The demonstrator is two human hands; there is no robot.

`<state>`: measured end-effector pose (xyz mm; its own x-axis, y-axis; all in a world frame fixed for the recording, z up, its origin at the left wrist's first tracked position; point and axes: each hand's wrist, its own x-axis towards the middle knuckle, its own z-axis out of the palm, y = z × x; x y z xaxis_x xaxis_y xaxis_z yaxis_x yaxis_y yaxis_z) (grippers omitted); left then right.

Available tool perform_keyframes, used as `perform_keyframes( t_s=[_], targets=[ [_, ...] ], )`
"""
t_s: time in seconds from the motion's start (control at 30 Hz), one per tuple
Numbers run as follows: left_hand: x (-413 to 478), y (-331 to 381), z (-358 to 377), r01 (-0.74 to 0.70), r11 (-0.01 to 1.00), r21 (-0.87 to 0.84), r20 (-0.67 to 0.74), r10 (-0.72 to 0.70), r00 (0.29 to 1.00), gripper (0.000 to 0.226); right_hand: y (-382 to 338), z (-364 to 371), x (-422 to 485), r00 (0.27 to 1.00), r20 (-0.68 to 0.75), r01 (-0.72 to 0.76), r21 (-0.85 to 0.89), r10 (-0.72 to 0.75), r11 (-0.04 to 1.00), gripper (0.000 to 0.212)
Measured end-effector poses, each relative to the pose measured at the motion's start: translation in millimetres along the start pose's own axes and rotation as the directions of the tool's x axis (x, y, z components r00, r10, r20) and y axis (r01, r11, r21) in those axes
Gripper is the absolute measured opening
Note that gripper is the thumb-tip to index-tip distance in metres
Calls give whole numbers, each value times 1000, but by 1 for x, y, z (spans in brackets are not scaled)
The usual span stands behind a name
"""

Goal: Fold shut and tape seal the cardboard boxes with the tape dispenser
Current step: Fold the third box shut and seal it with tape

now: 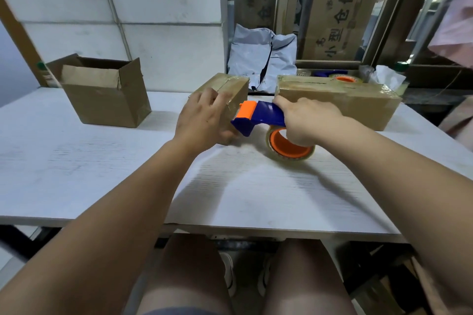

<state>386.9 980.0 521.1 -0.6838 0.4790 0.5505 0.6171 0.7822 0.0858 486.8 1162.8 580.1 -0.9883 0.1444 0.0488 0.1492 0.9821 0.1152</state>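
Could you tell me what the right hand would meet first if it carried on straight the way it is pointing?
Probably the small taped box: the right hand aims the tape dispenser left at its near face, beside the left hand gripping it. Depth is unclear.

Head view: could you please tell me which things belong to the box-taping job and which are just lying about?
Job: tape dispenser in the right hand; small box held by the left hand; long box; open box.
Lying about: grey bag; spare tape roll; printed carton at the back.
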Motion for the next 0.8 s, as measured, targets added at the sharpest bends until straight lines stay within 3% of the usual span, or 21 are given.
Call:
perform_keyframes(
  t_s=[0.1,0.27,0.43,0.6,0.7,0.8],
  targets=[
    [-2,3,-3,-29,1000,-4,34,29,999,99,-8,-9,7,998,60,0,-37,2,999,55],
    [-3,10,-4,-1,998,-64,22,2,1000,81,-17,-21,21,993,118,39,-103,-26,994,60],
    [-4,12,-4,27,997,-72,33,-24,999,77,-18,-25,27,985,161,67,-55,-57,996,56],
    [-1,9,1,35,988,-148,-39,-41,998,62,-20,-30,29,972,227,73,-84,-52,994,60],
    [-3,13,3,-52,999,2,111,52,992,64,-19,-25,32,962,265,122,-209,-64,970,44],
    [-7,13,7,-109,988,114,154,90,984,62,-14,-15,34,948,305,144,-169,-87,975,41]
  ],
)
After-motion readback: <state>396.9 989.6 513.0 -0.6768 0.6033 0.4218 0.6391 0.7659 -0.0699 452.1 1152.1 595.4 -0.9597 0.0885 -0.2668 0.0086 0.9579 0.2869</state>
